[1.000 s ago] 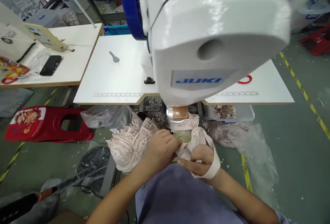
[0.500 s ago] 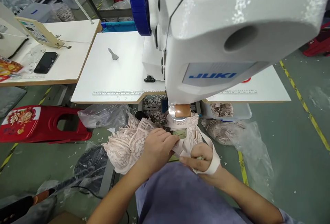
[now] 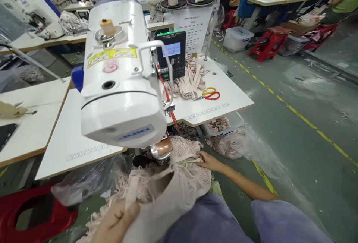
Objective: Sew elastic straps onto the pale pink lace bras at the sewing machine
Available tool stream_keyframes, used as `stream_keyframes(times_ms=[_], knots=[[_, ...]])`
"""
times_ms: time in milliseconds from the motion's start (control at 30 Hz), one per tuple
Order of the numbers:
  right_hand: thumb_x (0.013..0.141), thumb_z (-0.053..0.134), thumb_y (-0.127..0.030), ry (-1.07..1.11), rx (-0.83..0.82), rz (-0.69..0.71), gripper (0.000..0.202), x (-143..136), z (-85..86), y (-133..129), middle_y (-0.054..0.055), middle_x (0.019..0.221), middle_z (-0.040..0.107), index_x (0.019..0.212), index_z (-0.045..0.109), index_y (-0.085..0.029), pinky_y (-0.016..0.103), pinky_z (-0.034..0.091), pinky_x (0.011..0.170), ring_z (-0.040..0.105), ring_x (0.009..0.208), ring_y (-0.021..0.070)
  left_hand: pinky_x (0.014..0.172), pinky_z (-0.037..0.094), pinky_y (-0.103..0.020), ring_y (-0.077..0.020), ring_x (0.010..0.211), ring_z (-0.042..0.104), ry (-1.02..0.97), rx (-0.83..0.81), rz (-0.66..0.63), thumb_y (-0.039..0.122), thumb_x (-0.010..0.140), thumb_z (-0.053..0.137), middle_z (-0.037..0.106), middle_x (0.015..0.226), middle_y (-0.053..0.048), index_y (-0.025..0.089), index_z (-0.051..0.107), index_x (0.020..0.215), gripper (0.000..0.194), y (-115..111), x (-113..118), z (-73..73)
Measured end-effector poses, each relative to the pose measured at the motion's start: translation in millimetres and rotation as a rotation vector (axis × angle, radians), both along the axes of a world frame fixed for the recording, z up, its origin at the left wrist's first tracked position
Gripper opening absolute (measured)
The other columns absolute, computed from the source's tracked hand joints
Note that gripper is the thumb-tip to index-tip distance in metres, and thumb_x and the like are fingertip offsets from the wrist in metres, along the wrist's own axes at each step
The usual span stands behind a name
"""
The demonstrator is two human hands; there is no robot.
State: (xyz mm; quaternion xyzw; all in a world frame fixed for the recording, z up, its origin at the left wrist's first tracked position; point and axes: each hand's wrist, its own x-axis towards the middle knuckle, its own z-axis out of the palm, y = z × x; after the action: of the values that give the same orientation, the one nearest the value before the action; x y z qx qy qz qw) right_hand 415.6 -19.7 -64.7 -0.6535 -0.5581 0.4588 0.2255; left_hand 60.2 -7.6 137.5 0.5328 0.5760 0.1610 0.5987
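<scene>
A beige lace bra [image 3: 173, 194] stretches across my lap below the head of the white sewing machine [image 3: 123, 112]. My left hand [image 3: 119, 217], somewhat blurred, is closed on the bra's strap and side at the lower left. At the bra's far right edge, my right hand [image 3: 211, 161] pinches the fabric between thumb and fingers. One lace cup [image 3: 184, 149] lies beside the machine's metal and tan lower part [image 3: 162, 148]. More beige bras [image 3: 106, 205] are heaped behind my left hand, partly hidden by it.
On the white table lie red-and-yellow-handled scissors [image 3: 211, 94] and a pile of beige straps [image 3: 190, 81] by the control panel [image 3: 175, 54]. Below stand a clear bin [image 3: 237, 120] and plastic-wrapped pieces [image 3: 228, 144]. A red stool [image 3: 56, 213] is at left. Other people sit farther back.
The view has swung right and up, bringing the panel, scissors and straps into sight. My hands have spread apart, the left toward me, and the strap is off my right hand.
</scene>
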Motion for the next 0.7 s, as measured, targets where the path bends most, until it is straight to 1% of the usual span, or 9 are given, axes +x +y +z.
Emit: stream_keyframes(times_ms=[67,133,233,333,400,467,567,600,700], knots=[[0.069,0.069,-0.06,0.047,0.002,0.018,0.041,7.3,8.1,-9.9,-0.001,0.062,0.051,0.068,0.06,-0.021,0.033,0.048,0.066,0.049,0.06,0.0172,0.051,0.041,-0.026,-0.0179,0.055,0.052,0.009,-0.11,0.076,0.079,0.07,0.063,0.06,0.059,-0.003,0.017,0.061,0.063,0.062,20.5,-7.0,-7.6],[0.066,0.07,-0.064,0.098,0.03,0.028,0.051,16.2,23.2,-17.9,-0.001,0.059,0.046,0.051,0.047,-0.021,0.032,0.046,0.065,0.047,0.06,0.0168,0.055,0.045,-0.028,-0.0205,0.058,0.056,0.03,-0.141,0.046,0.077,0.068,0.064,0.061,0.06,-0.003,0.018,0.059,0.064,0.059,43.1,-8.9,-17.9],[0.071,0.064,-0.071,0.173,0.088,-0.002,0.06,20.3,55.0,-26.6,0.003,0.07,0.053,0.049,0.042,-0.02,0.032,0.045,0.067,0.051,0.068,0.0182,0.063,0.051,-0.038,-0.0301,0.068,0.063,0.252,0.057,0.006,0.072,0.067,0.062,0.062,0.061,-0.008,0.019,0.057,0.063,0.053,71.5,4.8,-35.0],[0.089,0.04,-0.073,0.291,0.089,-0.045,0.062,1.9,90.2,-34.9,0.002,0.067,0.054,0.061,0.052,-0.019,0.029,0.043,0.058,0.049,0.058,0.0146,0.086,0.05,-0.052,-0.044,0.11,0.059,0.378,0.339,0.055,0.066,0.062,0.064,0.068,0.093,-0.021,0.016,0.063,0.079,0.052,76.3,47.5,-50.0],[0.091,0.034,-0.075,0.457,0.063,-0.035,0.065,-16.9,111.9,-38.9,0.0,0.063,0.052,0.069,0.057,-0.018,0.025,0.04,0.053,0.045,0.053,0.012,0.099,0.044,-0.052,-0.0416,0.125,0.051,0.261,0.399,-0.021,0.065,0.058,0.069,0.066,0.116,-0.022,0.015,0.067,0.094,0.062,63.5,85.4,-58.5],[0.087,0.04,-0.077,0.577,0.037,0.135,0.065,-28.6,131.2,-36.8,-0.003,0.059,0.046,0.067,0.055,-0.017,0.022,0.034,0.049,0.04,0.051,0.0095,0.103,0.043,-0.048,-0.0356,0.121,0.055,-0.153,0.231,-0.274,0.065,0.062,0.072,0.066,0.121,-0.016,0.016,0.066,0.112,0.07,43.8,118.0,-66.5],[0.087,0.053,-0.067,0.421,0.022,0.416,0.058,-17.6,156.0,-6.2,-0.005,0.049,0.043,0.056,0.054,-0.017,0.021,0.028,0.045,0.039,0.045,0.0081,0.084,0.051,-0.039,-0.0285,0.087,0.066,-0.462,-0.134,-0.436,0.074,0.065,0.07,0.072,0.09,-0.011,0.015,0.071,0.097,0.067,17.1,140.2,-79.1],[0.087,0.057,-0.06,0.303,0.051,0.38,0.054,-6.9,163.5,14.5,-0.005,0.047,0.047,0.055,0.057,-0.018,0.021,0.031,0.045,0.042,0.044,0.0088,0.078,0.051,-0.036,-0.0258,0.079,0.066,-0.497,-0.212,-0.393,0.075,0.066,0.07,0.071,0.083,-0.009,0.015,0.071,0.094,0.067,10.9,140.8,-83.3],[0.086,0.063,-0.048,-0.066,0.33,-0.249,0.036,32.8,184.1,105.0,0.001,0.067,0.064,0.067,0.067,-0.017,0.026,0.044,0.064,0.06,0.067,0.0161,0.074,0.05,-0.032,-0.0225,0.073,0.065,-0.573,-0.37,-0.23,0.068,0.061,0.079,0.069,0.077,-0.006,0.016,0.071,0.093,0.062,0.1,132.7,-92.9]])
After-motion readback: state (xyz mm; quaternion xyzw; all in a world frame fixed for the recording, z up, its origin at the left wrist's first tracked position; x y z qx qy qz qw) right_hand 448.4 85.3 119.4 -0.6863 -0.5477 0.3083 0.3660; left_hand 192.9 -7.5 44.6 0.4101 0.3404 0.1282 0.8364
